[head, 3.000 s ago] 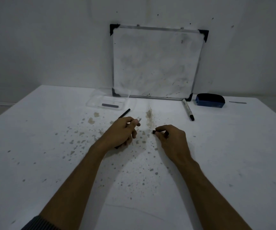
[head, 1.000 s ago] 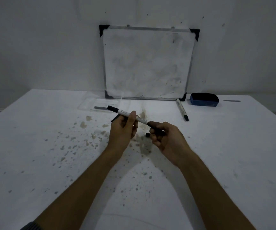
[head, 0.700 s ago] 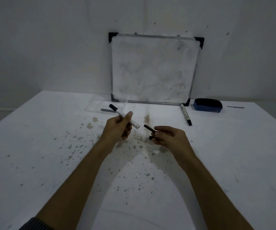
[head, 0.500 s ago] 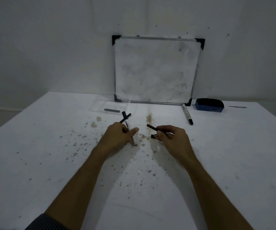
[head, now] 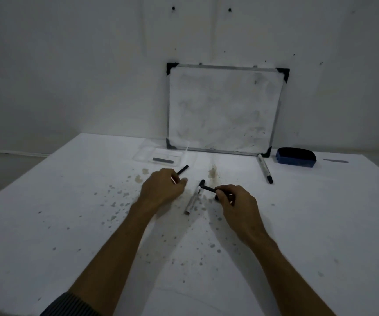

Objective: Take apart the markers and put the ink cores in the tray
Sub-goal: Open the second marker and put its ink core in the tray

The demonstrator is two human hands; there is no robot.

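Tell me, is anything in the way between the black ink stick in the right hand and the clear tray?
Partly. The left hand and the thin dark stick poking out beyond it sit roughly between the ink core pinched in the right hand and the clear tray. Lifting over them looks easy.

We see a dim room, a plain grey-white wall (head: pixel 70 65) with small dark marks. A white table (head: pixel 47 213), speckled with brown-grey stains, fills the foreground. A smudged whiteboard (head: pixel 223 110) with black corners leans on the wall. A blue eraser (head: pixel 295 157) sits right of it.
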